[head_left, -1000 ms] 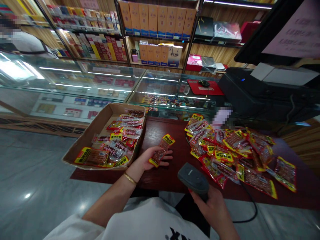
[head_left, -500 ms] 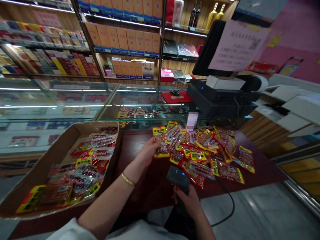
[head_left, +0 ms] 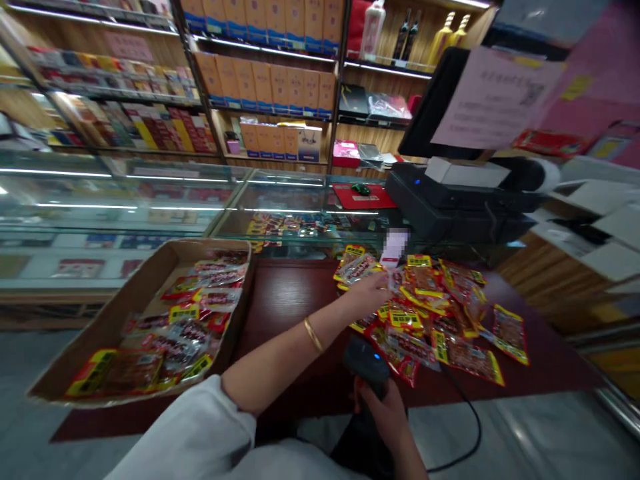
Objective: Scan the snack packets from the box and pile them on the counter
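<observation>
My left hand (head_left: 373,295), with a gold bangle on the wrist, reaches over a pile of snack packets (head_left: 407,319). Its fingers are stretched out and slightly blurred, with nothing plainly held in them. Just right of the fingertips a red and yellow snack packet (head_left: 423,277) lies face up on the pile. My right hand (head_left: 385,407) is wrapped round the handle of a dark barcode scanner (head_left: 366,363); a blue light glows on its head, and a cable loops off to the right. The scanner is in front of the pile's near edge.
An open cardboard box (head_left: 120,307) with more snack packets stands at the left of the dark red table (head_left: 285,287). At the pile's back is a pale, partly blurred phone-like object (head_left: 394,250). Behind stand a glass counter (head_left: 295,193), a monitor (head_left: 435,100) and a black machine (head_left: 450,200).
My left hand has moved right from the pile's left edge and let go of the packet it held, which now appears to lie farther right. The scanner stays in my right hand.
</observation>
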Demonstrator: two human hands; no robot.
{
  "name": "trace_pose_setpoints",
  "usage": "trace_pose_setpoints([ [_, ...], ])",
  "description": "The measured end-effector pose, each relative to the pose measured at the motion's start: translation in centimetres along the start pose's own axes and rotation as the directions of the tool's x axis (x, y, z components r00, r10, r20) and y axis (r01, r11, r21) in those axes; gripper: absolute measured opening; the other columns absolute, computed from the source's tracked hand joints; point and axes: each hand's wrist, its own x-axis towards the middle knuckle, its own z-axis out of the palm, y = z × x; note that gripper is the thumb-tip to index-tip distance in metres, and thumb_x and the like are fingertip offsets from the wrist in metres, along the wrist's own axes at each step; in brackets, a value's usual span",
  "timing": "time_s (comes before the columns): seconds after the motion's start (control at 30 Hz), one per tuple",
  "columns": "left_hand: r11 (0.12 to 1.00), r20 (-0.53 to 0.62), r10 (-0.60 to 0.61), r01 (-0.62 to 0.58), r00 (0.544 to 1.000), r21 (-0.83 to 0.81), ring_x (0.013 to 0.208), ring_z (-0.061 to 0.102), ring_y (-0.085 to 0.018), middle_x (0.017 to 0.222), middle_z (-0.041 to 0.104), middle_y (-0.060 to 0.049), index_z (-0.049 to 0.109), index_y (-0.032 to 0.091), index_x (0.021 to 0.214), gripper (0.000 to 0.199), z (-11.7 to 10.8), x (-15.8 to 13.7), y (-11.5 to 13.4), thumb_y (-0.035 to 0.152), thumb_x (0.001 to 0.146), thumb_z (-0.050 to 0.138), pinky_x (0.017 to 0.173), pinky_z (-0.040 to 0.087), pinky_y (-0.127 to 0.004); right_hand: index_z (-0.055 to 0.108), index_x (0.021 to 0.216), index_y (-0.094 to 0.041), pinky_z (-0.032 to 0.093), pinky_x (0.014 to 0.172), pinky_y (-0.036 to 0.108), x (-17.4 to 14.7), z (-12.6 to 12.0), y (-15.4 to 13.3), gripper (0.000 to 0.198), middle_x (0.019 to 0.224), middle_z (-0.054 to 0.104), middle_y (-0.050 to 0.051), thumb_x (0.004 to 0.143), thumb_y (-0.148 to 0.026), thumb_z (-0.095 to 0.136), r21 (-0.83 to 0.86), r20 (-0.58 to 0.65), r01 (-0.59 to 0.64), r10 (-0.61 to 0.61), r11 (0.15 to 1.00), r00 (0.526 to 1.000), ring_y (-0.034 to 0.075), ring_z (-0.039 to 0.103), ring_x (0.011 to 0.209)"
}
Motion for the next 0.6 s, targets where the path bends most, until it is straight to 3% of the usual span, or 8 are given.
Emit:
trace_pose_setpoints([
  [0.07,0.990,0.027,0.063,-0.066,0.998,0.121,0.094,0.069,-0.019,0.104,0.077,-0.007,0.068,0.017,0.126,0.041,-2.9,-6.1,1.3,0.018,0.085,0.064,0.085,0.053,-0.029,0.074,0.073,-0.016,0.058,0.057,0.032,-0.2,-0.5,0.5,0.057,0.052,0.069,0.005,0.068,-0.073,0.077,-0.002,0.030,-0.010,0.010,1.000,1.000,0.020,0.065,0.048],
  [0.13,0.949,0.021,0.115,-0.116,0.993,0.294,0.104,0.069,-0.021,0.116,0.075,-0.010,0.069,0.017,0.127,0.039,-6.5,-12.4,3.5,0.027,0.089,0.063,0.091,0.052,-0.031,0.074,0.070,-0.017,0.060,0.062,0.033,-0.1,-1.0,0.9,0.057,0.055,0.071,0.006,0.069,-0.074,0.076,-0.044,0.054,-0.016,0.019,0.999,0.998,0.022,0.068,0.051],
  [0.2,0.851,-0.160,0.171,-0.064,0.972,0.521,0.109,0.068,-0.022,0.119,0.075,-0.010,0.072,0.018,0.121,0.036,-11.2,-17.6,6.0,0.034,0.091,0.062,0.095,0.052,-0.032,0.075,0.069,-0.017,0.060,0.061,0.032,0.2,-1.3,1.1,0.058,0.055,0.071,0.006,0.070,-0.076,0.075,-0.117,0.069,-0.022,0.030,0.993,0.997,0.025,0.071,0.056],
  [0.3,0.624,-0.455,0.328,0.171,0.828,0.762,0.112,0.068,-0.025,0.124,0.073,-0.011,0.071,0.016,0.124,0.044,-19.6,-22.5,8.7,0.040,0.089,0.059,0.095,0.053,-0.034,0.075,0.068,-0.018,0.061,0.063,0.034,0.4,-1.4,0.8,0.061,0.052,0.070,0.006,0.069,-0.079,0.072,-0.163,0.103,-0.022,0.039,0.986,0.994,0.028,0.073,0.057],
  [0.33,0.525,-0.501,0.344,0.280,0.794,0.804,0.112,0.068,-0.026,0.124,0.074,-0.011,0.070,0.016,0.127,0.047,-22.4,-23.2,9.1,0.041,0.088,0.059,0.095,0.053,-0.035,0.074,0.067,-0.019,0.062,0.064,0.035,0.5,-1.4,0.6,0.061,0.051,0.070,0.006,0.069,-0.080,0.072,-0.164,0.108,-0.024,0.042,0.986,0.993,0.028,0.073,0.057],
  [0.43,0.249,-0.538,0.248,0.484,0.806,0.839,0.109,0.070,-0.029,0.117,0.076,-0.011,0.070,0.017,0.128,0.048,-28.4,-23.2,9.0,0.036,0.086,0.058,0.096,0.051,-0.035,0.073,0.066,-0.019,0.063,0.066,0.037,0.8,-1.5,0.6,0.062,0.049,0.070,0.007,0.065,-0.082,0.073,-0.169,0.117,-0.033,0.054,0.985,0.992,0.030,0.074,0.058],
  [0.5,0.132,-0.492,0.193,0.474,0.849,0.870,0.114,0.068,-0.029,0.124,0.074,-0.012,0.066,0.018,0.134,0.049,-30.1,-22.1,8.4,0.033,0.088,0.056,0.099,0.049,-0.034,0.074,0.067,-0.019,0.064,0.068,0.038,1.1,-1.6,0.9,0.062,0.050,0.071,0.008,0.064,-0.081,0.074,-0.179,0.139,-0.039,0.065,0.983,0.988,0.031,0.075,0.060],
  [0.6,0.037,-0.384,0.119,0.382,0.916,0.923,0.120,0.065,-0.029,0.136,0.067,-0.013,0.060,0.018,0.141,0.054,-30.4,-19.8,7.4,0.028,0.088,0.059,0.102,0.047,-0.033,0.076,0.071,-0.018,0.064,0.068,0.037,1.2,-1.9,1.5,0.060,0.054,0.072,0.008,0.068,-0.078,0.074,-0.186,0.126,-0.029,0.053,0.982,0.991,0.029,0.075,0.060],
])
